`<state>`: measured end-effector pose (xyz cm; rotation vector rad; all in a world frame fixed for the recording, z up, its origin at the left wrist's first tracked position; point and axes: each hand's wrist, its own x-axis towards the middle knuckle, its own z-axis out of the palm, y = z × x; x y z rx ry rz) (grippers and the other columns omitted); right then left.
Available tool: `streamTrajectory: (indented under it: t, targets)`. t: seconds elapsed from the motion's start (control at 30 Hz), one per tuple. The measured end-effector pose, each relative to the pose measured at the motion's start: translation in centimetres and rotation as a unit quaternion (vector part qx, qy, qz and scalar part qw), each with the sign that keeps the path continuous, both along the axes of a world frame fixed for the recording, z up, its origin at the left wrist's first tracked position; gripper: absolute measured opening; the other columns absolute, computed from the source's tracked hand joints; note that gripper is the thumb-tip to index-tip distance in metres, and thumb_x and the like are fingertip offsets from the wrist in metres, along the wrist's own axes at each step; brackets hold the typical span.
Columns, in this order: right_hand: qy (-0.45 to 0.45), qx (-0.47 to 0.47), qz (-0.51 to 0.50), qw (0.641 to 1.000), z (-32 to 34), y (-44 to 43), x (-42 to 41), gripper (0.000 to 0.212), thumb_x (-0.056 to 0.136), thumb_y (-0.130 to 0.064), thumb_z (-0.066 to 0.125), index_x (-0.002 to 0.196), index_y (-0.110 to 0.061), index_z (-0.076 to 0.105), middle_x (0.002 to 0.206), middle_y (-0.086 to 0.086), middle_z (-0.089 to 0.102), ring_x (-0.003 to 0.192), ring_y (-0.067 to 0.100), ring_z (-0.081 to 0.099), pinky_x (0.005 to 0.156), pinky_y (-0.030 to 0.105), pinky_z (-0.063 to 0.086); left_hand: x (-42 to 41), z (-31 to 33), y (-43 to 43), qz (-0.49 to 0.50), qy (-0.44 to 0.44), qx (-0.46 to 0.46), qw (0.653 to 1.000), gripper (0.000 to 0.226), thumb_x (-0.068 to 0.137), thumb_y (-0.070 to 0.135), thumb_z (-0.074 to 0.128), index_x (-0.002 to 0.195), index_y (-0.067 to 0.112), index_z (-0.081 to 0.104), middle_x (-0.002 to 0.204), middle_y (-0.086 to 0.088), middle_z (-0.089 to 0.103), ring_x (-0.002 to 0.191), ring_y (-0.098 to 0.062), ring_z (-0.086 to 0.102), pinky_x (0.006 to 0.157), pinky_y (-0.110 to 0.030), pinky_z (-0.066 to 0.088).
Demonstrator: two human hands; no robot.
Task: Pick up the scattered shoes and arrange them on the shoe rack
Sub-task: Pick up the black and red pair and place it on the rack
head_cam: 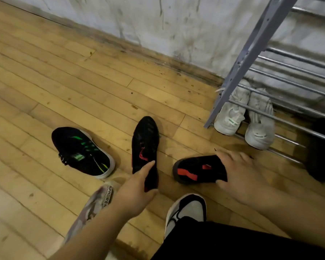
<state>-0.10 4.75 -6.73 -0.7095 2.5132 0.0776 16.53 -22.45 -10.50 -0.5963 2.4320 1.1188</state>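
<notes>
Two black shoes with red trim lie on the wooden floor. My left hand (137, 192) grips the heel of the upright one (144, 141), thumb on top. My right hand (240, 175) closes over the heel end of the other black and red shoe (197, 169), which lies on its side. A black shoe with green stripes (81, 151) rests on the floor to the left, untouched. The grey metal shoe rack (255, 45) stands at the right against the wall. A pair of white shoes (231, 113) sits on its lowest rails.
A beige patterned shoe (94, 205) lies partly under my left forearm. My own foot in a white and black shoe (186, 209) is below centre, with a dark trouser leg. A dark object (321, 151) stands at the right edge. The stained wall runs behind.
</notes>
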Motion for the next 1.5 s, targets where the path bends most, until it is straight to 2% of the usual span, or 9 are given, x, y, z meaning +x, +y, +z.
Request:
streamTrajectory:
  t: [0.23,0.43,0.7,0.77,0.93,1.1,1.23,1.33,1.5]
  targets:
    - [-0.199,-0.101,-0.156,0.962,-2.3,-7.5,3.2,0.085,0.091,-0.045,0.068,0.161,-0.027,0.023,0.147,0.007,0.052,0.13,0.029,0.055,0.102,0.038,0.05,1.9,0.2,1.3,0.063,0.004,-0.065,0.996,0.073,0.095,0.03,0.069,0.153,0.045,0.027,0.147,0.006,0.054,0.127,-0.015,0.057,0.094,-0.027,0.051]
    - [-0.204,-0.1,-0.232,0.946,-4.2,-8.2,3.6,0.084,0.096,-0.04,0.068,0.162,-0.032,0.017,0.151,0.015,0.041,0.126,0.033,0.056,0.095,0.036,0.05,0.9,2.0,1.2,0.103,-0.005,-0.06,0.993,0.067,0.096,0.022,0.068,0.151,0.043,0.038,0.143,0.007,0.057,0.127,-0.015,0.057,0.1,-0.032,0.053]
    - [-0.265,-0.273,-0.396,0.836,-2.7,-7.1,3.2,0.056,0.096,-0.001,0.063,0.139,-0.036,0.056,0.129,0.002,0.054,0.087,0.022,0.074,0.078,0.035,0.064,-0.8,8.0,1.1,0.129,0.038,-0.059,0.989,0.049,0.095,0.021,0.067,0.134,0.047,0.054,0.122,0.012,0.055,0.106,-0.01,0.058,0.081,-0.026,0.054]
    - [-0.263,-0.279,-0.378,0.843,0.3,-5.1,2.6,0.052,0.091,0.002,0.064,0.12,-0.04,0.06,0.126,0.001,0.054,0.102,0.033,0.071,0.083,0.042,0.063,-1.2,10.7,1.2,0.108,0.051,-0.045,0.992,0.044,0.095,0.019,0.066,0.128,0.046,0.057,0.118,0.011,0.056,0.099,-0.006,0.058,0.072,-0.021,0.051]
    - [-0.231,-0.245,-0.322,0.885,11.5,2.9,0.6,0.042,0.096,0.0,0.044,0.114,-0.031,0.067,0.108,0.01,0.063,0.074,0.025,0.067,0.052,0.028,0.052,-3.5,19.2,2.8,0.06,0.081,0.032,0.994,0.036,0.094,0.013,0.068,0.116,0.041,0.063,0.113,0.005,0.061,0.096,-0.013,0.064,0.079,-0.034,0.061]
    - [-0.185,-0.193,-0.222,0.938,22.8,10.7,2.2,0.024,0.094,-0.015,0.065,0.114,-0.028,0.068,0.095,0.008,0.073,0.063,0.019,0.064,0.053,0.03,0.048,-5.2,29.3,7.3,-0.043,0.123,0.08,0.988,0.03,0.092,0.009,0.072,0.113,0.031,0.069,0.105,-0.007,0.065,0.085,-0.015,0.069,0.065,-0.019,0.057]
    - [-0.085,-0.142,-0.105,0.981,31.3,14.6,5.5,0.035,0.091,-0.033,0.076,0.118,-0.044,0.057,0.089,-0.02,0.057,0.072,-0.001,0.061,0.061,0.014,0.044,-5.4,36.1,11.9,-0.137,0.162,0.027,0.977,0.027,0.089,0.009,0.076,0.104,0.031,0.072,0.098,0.001,0.066,0.08,-0.014,0.066,0.062,-0.018,0.054]
    - [-0.021,-0.142,-0.075,0.987,35.5,17.9,7.7,0.043,0.084,-0.041,0.082,0.113,-0.052,0.053,0.113,-0.018,0.059,0.094,0.005,0.061,0.073,0.018,0.048,-5.2,40.6,15.8,-0.218,0.193,-0.059,0.955,0.03,0.081,0.02,0.085,0.101,0.037,0.071,0.095,0.019,0.06,0.081,-0.003,0.059,0.063,-0.014,0.045]
    - [0.044,-0.247,-0.15,0.956,38.6,24.2,10.4,0.041,0.08,-0.038,0.086,0.11,-0.049,0.062,0.095,-0.014,0.059,0.078,0.005,0.06,0.058,0.015,0.045,-5.4,46.2,22.0,-0.325,0.222,-0.13,0.91,0.041,0.079,0.032,0.086,0.112,0.042,0.064,0.106,0.025,0.056,0.096,-0.001,0.055,0.073,-0.017,0.043]
